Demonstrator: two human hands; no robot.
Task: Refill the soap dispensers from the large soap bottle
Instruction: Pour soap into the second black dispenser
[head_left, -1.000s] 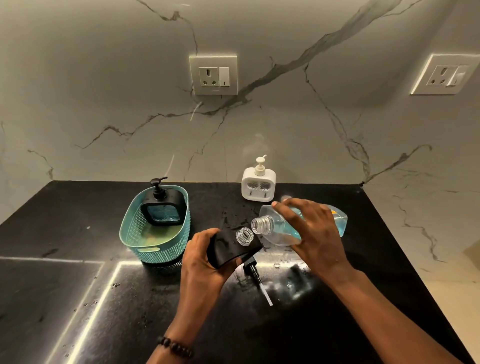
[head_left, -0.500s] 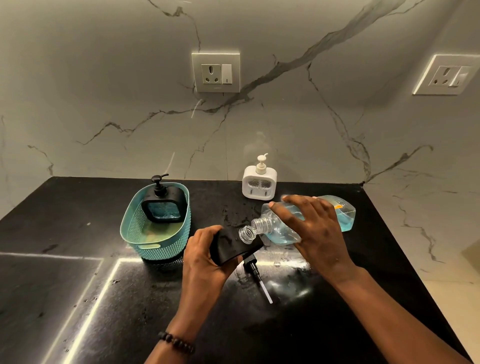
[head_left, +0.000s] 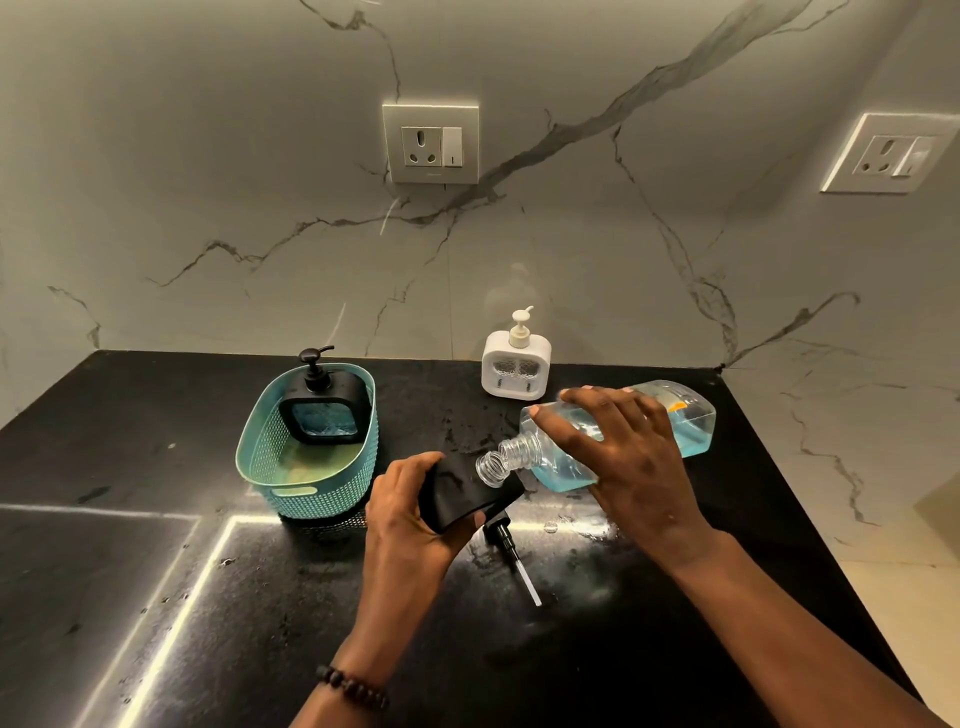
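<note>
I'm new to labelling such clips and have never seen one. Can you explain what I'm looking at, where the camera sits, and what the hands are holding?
There is no machine: a person wears a camera on the head, looking down at their own hands. The right hand tips a large clear bottle of blue soap; the left hand holds an opened black dispenser under its mouth. On the black counter lie its pump, a teal basket holding another black dispenser, and a white dispenser.
</note>
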